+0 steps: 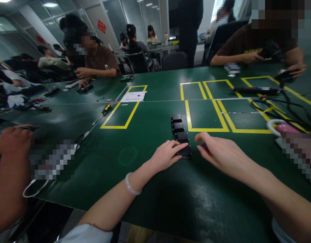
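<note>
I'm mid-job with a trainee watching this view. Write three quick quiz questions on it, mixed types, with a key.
1. True or false: the pale bangle is worn on the person's right wrist.

2. Multiple choice: what do the fingers of the left hand rest on?
A) A sheet of paper
B) The nearest black block in the row
C) A yellow tape outline

3. Fill in the blank: the thumb and forefinger of the right hand are ____, with nothing visible between them.

Key: 1. False, it is on the left. 2. B. 3. Apart.
</note>
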Tool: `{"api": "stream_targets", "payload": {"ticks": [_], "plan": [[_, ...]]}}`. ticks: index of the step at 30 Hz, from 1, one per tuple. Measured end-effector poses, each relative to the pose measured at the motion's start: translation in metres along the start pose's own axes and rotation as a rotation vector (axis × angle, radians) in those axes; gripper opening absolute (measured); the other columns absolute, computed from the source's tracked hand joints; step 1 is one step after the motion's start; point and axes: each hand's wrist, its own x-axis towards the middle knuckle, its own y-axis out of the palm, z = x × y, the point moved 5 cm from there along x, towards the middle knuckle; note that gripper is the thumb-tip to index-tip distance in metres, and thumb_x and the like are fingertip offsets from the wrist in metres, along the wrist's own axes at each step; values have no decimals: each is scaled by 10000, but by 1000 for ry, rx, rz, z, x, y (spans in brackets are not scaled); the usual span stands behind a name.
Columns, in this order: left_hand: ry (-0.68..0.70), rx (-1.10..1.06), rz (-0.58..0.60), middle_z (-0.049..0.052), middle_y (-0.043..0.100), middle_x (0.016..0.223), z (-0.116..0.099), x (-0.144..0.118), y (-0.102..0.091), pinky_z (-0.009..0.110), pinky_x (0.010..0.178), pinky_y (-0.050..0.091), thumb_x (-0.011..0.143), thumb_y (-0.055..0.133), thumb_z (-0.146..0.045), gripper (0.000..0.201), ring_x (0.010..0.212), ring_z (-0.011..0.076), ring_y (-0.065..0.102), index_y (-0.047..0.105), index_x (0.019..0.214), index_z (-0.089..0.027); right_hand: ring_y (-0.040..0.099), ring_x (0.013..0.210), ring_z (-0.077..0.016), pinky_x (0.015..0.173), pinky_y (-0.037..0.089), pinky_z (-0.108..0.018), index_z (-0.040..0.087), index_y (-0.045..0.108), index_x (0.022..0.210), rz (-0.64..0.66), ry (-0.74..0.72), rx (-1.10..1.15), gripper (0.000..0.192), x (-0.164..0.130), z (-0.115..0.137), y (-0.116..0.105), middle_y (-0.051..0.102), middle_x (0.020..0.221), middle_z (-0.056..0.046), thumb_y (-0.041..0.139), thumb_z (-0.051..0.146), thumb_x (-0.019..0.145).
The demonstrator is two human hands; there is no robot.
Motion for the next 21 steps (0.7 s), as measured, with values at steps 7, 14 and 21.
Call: {"api": "stream_targets", "payload": {"ticks": [7, 14, 21], "plan": [[-1, 2, 1, 59, 487, 1246, 0, 0, 0, 368, 932, 455, 943, 514, -303, 523, 1090, 211, 491, 315, 1427, -310, 614, 616, -198, 537, 377, -285, 220, 466, 980, 55, 48, -95, 167, 2, -1, 1, 621, 692, -3, 364, 351, 959], [-1, 3, 2, 62, 492, 1241, 0, 0, 0, 369, 935, 455, 941, 517, -298, 520, 1086, 209, 494, 325, 1423, -299, 630, 681, -183, 581, 393, -284, 220, 448, 1014, 27, 5, -25, 137, 1, 1, -1, 638, 771, -5, 373, 314, 949], [-4, 4, 5, 59, 494, 1243, -1, 0, -1, 370, 941, 453, 941, 519, -301, 523, 1095, 209, 491, 322, 1425, -308, 629, 682, -200, 582, 388, -301, 215, 476, 996, 26, 23, -68, 166, 1, -2, 1, 640, 768, -15, 347, 311, 955]]}}
